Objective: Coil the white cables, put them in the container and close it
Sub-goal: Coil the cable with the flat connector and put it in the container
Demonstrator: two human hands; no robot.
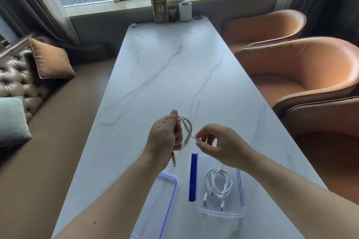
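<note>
My left hand (166, 136) grips a loop of flat white cable (187, 132) above the marble table (165, 75); one plug end dangles below the wrist. My right hand (215, 144) pinches the free strand of that same cable just right of the loop. Below the hands stands an open clear container (240, 213) with blue clips. A coiled white cable (218, 182) lies inside it, its two plugs pointing toward me. The clear lid (171, 182) with a blue seal lies flat to the container's left.
Two orange armchairs (303, 68) press close along the table's right side. A brown bench with cushions (50, 60) runs along the left. At the table's far end stand a sign (159, 10), a white canister (185, 11) and small pots.
</note>
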